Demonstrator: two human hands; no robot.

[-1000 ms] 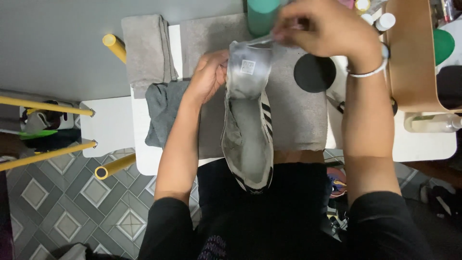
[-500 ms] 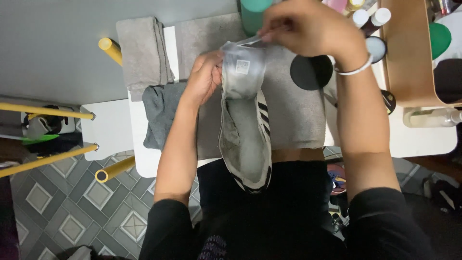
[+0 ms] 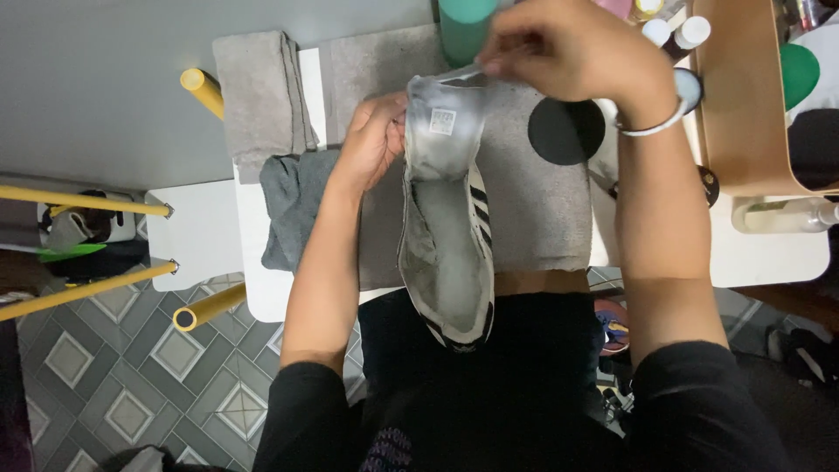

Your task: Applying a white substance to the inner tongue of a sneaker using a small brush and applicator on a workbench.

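Observation:
A grey sneaker (image 3: 447, 262) with black side stripes lies lengthwise over a grey mat (image 3: 542, 201), its heel towards my body. My left hand (image 3: 374, 140) grips the shoe's side near the tongue. My right hand (image 3: 568, 48) pinches the top edge of the grey tongue (image 3: 444, 122), which is pulled up and shows a small white label. A white bangle sits on my right wrist.
A folded grey towel (image 3: 260, 92) and a darker grey cloth (image 3: 293, 205) lie at the left on the small white table (image 3: 769, 253). A teal cylinder (image 3: 463, 26), a black round disc (image 3: 564, 131), small bottles and a wooden tray (image 3: 743, 105) stand at the right. Yellow poles (image 3: 87, 205) cross the tiled floor.
My right hand has shifted slightly while still pinching the tongue. The shoe and my left hand stay about where they were.

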